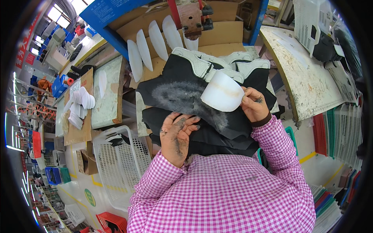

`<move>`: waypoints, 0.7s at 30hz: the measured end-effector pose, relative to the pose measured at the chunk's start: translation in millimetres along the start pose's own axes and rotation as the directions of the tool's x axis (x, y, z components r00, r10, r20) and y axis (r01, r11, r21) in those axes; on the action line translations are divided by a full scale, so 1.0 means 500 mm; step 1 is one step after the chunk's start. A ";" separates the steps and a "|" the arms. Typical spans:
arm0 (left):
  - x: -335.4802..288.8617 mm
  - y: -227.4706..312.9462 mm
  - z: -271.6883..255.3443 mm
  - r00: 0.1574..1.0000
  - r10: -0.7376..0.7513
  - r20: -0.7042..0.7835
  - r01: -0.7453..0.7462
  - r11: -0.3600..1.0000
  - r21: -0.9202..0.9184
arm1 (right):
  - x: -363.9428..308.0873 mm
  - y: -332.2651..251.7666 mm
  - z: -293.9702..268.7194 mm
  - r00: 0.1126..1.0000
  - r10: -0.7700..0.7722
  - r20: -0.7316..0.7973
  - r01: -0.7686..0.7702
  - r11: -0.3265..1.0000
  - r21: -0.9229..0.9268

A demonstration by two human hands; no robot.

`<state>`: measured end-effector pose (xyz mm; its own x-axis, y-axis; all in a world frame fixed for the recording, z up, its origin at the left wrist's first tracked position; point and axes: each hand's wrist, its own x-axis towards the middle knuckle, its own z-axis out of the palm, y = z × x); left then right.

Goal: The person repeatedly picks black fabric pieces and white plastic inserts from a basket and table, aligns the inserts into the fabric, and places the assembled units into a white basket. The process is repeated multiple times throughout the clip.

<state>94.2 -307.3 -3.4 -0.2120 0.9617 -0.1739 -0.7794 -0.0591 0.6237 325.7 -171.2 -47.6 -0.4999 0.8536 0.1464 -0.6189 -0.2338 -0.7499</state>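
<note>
Between the thumb and fingers of my right hand (254, 104) is a white curved piece (223, 91) with a faint tan band, pinched at its right edge. It is held over a stack of black fabric pieces (186, 95), whose top one carries a greyish smear. My left hand (176, 134), smudged dark, rests at the near edge of the black fabric, palm partly up with fingers loosely spread. Pale grey-white cut shapes (194, 62) border the far side of the stack. Farther back, several white crescent pieces (157, 39) lean in a row against cardboard.
A blue machine frame (112, 25) with a metal head (190, 17) stands over the work area. To the left, white pieces (81, 101) lie piled on cardboard beside a white basket (116, 159). A worn table (303, 70) and stacked baskets (338, 128) stand at the right.
</note>
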 end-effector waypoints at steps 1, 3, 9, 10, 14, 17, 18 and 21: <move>0.003 -0.002 0.002 0.998 0.050 -0.043 -0.047 0.997 0.063 | -0.001 0.000 0.000 1.000 0.006 0.007 -0.006 1.000 0.000; 0.006 -0.003 0.001 0.984 0.137 -0.113 -0.113 0.974 0.196 | -0.002 0.002 0.000 1.000 0.013 0.003 -0.013 1.000 -0.005; 0.003 0.002 -0.003 0.973 -0.112 -0.203 0.076 0.981 -0.176 | -0.002 0.011 0.004 1.000 0.014 0.004 -0.014 1.000 -0.012; 0.005 0.002 -0.001 0.975 -0.138 -0.177 0.098 0.970 -0.221 | -0.002 0.012 0.005 1.000 0.021 0.004 -0.021 1.000 -0.010; 0.028 -0.009 0.007 0.998 -0.050 0.033 0.051 0.999 -0.016 | -0.005 0.018 -0.001 1.000 0.016 0.008 -0.016 0.999 -0.042; 0.055 -0.021 0.006 0.998 0.054 0.012 -0.055 0.972 0.229 | -0.006 0.020 -0.004 1.000 0.020 0.003 -0.019 0.998 -0.060; 0.066 -0.017 0.000 0.999 0.033 0.004 -0.033 0.965 0.260 | -0.006 0.019 -0.003 1.000 0.026 -0.006 -0.026 0.998 -0.065; 0.072 -0.025 -0.019 0.975 0.195 0.107 -0.222 0.876 0.429 | 0.000 -0.009 0.016 0.999 0.036 -0.003 -0.036 0.995 -0.091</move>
<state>90.6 -274.5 -24.6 -0.2956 0.9547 0.0336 -0.3827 -0.1506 0.9115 323.6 -173.6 -39.2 -0.5203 0.8459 0.1172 -0.5423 -0.2212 -0.8106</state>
